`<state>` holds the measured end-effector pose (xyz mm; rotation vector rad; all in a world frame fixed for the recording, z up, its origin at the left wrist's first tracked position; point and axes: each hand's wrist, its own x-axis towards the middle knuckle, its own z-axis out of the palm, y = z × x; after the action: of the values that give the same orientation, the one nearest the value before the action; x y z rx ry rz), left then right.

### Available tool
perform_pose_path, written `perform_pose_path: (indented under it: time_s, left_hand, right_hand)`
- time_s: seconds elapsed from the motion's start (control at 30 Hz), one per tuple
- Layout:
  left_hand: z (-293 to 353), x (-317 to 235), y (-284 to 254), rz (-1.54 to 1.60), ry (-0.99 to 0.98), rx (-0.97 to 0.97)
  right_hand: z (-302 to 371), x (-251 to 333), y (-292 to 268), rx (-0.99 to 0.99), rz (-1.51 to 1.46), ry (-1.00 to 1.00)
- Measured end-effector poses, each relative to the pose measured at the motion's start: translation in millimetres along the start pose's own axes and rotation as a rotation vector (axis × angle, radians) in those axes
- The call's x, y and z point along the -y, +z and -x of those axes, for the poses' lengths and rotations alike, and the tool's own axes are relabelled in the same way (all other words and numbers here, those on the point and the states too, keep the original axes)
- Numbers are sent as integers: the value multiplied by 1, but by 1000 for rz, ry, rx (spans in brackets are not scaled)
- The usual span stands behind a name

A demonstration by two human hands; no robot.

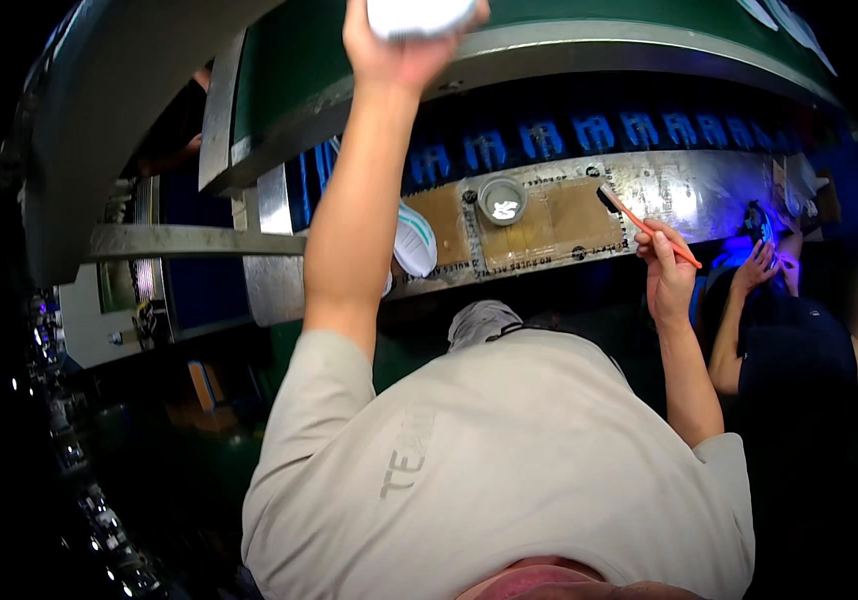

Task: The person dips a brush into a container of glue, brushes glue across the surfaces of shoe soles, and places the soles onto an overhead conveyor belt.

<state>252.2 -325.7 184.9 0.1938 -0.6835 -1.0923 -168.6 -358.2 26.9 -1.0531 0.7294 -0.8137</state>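
My left hand (pixel 397 62) reaches far forward, closed around what looks like a white shoe (pixel 419 17), partly cut off by the upper edge of the head view. My right hand (pixel 669 285) grips the orange handle of a toothbrush-like brush (pixel 633 217); its dark bristles point forward and left, above the metal bench. A second white shoe with teal stripes (pixel 415 245) lies on the bench beside my left forearm. Between my arms stands a round clear tub (pixel 502 201) with pale contents.
Brown cardboard (pixel 579 222) is taped onto the metal bench (pixel 674 190). Beyond it run a row of blue parts (pixel 541 138) and a metal-edged green belt (pixel 569 12). A metal bar (pixel 199 241) crosses at left. A co-worker (pixel 799 340) works at right under blue light.
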Motion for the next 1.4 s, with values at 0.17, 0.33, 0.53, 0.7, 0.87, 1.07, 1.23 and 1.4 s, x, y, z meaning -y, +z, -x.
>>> perform_pose_path:
  time_s: [0.17,0.33,0.53,0.7,0.87,1.07,1.23,1.4]
  left_hand:
    - [50,-19,-30,-440,2,-211]
    - [215,-47,-42,-1150,-317,-771]
    - [395,-66,-135,-2197,-1052,-1275]
    - [458,-62,-192,-1923,-767,-1259]
    - [439,-52,-162,-1967,-604,-1383]
    - [408,-56,-98,-1774,-348,-1437]
    - [436,-32,-94,-882,-98,-1317]
    - [401,11,-47,-110,-82,-867]
  right_hand:
    - [-4,-15,14,54,63,22]
    - [-10,-33,26,128,230,84]
    - [-32,-35,47,359,611,102]
    - [-67,-57,86,594,832,34]
    - [-89,-55,137,649,1225,-40]
    - [-120,-97,140,708,1405,-135]
    - [-117,-89,143,697,1367,-87]
    - [-109,-64,124,612,1202,-53]
